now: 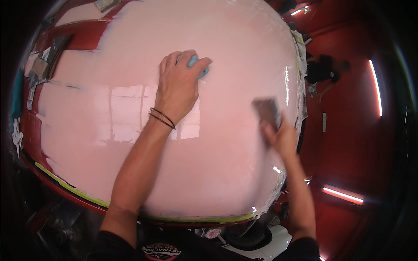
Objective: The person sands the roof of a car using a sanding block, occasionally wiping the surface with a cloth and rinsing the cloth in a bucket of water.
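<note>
A wide, curved car panel (217, 161), coated in wet, glossy pink, fills the middle of the view. Toward its far middle, my left hand (179, 85) is closed around a light blue sponge (203, 71) and rests on the surface. My fingers cover most of the sponge. At the right side of the panel, my right hand (284, 135) grips a greyish-brown sanding block (266, 108), smeared by motion. Whether the block touches the panel I cannot tell.
At the left edge lie a sanding block (40, 67), dark sandpaper (58, 48) and a teal object (17, 93). Yellow-green masking tape (78, 187) borders the near edge. Crumpled masking (301, 82) runs along the right. Beyond it, a person (322, 69) in dark clothing stands on the red floor (348, 143).
</note>
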`<state>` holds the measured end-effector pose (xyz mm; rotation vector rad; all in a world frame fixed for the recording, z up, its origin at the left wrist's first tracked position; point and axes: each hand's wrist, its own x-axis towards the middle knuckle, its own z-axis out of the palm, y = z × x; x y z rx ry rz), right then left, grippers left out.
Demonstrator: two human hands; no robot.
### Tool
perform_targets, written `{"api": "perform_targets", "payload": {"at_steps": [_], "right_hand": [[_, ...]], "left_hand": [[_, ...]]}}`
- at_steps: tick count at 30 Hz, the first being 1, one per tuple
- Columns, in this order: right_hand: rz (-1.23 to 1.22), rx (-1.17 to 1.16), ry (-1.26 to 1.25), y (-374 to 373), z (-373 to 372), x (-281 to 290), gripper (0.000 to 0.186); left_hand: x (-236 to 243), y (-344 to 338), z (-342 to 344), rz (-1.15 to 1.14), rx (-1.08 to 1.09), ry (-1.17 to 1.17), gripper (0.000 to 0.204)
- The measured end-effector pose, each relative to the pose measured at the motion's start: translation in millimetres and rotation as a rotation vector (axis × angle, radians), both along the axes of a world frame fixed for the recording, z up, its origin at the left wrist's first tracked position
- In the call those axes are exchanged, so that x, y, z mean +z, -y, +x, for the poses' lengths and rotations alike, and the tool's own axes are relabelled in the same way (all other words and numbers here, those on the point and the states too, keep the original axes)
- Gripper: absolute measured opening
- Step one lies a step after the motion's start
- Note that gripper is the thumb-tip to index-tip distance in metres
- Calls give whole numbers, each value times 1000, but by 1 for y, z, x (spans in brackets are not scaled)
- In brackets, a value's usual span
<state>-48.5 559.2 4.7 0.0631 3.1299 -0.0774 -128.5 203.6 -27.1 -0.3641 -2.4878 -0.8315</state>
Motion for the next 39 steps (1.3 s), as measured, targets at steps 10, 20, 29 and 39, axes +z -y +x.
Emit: {"api": "perform_targets", "payload": {"at_steps": [10,20,29,39], "right_hand": [[-60,-13,-83,-24,-58,-9,84],[-121,196,47,92,79,18,45],[96,-73,-103,-5,-149,25,77],[-322,307,101,191,183,41,36]], "left_hand": [[3,1,-5,65,-39,40,14],[4,0,-4,131,3,80,19],[3,-5,-4,144,-48,40,22],[5,2,-15,541,5,12,27]]}}
